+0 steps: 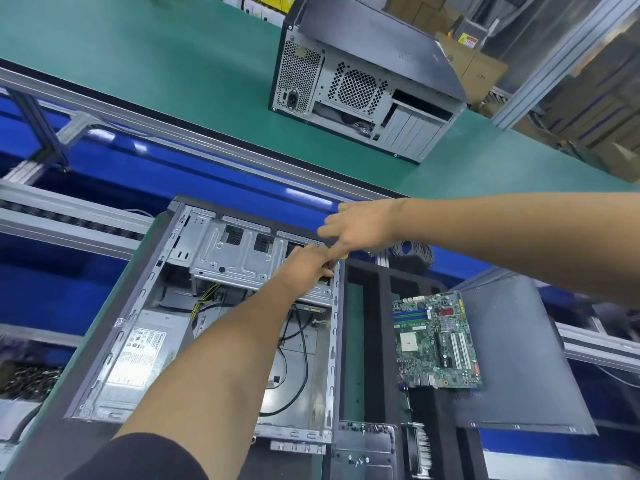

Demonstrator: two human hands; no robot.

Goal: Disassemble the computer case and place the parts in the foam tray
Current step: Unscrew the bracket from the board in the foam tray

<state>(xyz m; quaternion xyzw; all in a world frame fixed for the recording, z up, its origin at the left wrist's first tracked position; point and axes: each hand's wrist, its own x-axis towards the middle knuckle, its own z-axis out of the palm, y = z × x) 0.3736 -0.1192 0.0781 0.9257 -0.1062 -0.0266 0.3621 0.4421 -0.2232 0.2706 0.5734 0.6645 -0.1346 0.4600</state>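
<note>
both hands meet at the far right corner of the open computer case (221,327), left hand (308,268) pinching something small there, right hand (356,226) curled on a yellow-handled tool (343,255), best held square, foam tray (381,289) just right

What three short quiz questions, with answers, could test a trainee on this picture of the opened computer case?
1. True or false: the motherboard is still mounted inside the open case.
2. Where do the left hand and right hand meet? A) at the power supply B) at the far right corner of the drive cage C) on the second case
3. Fill in: the second case stands on the ____ mat.

Key: 1 false, it lies on the black foam tray at the right; 2 B; 3 green.
</note>
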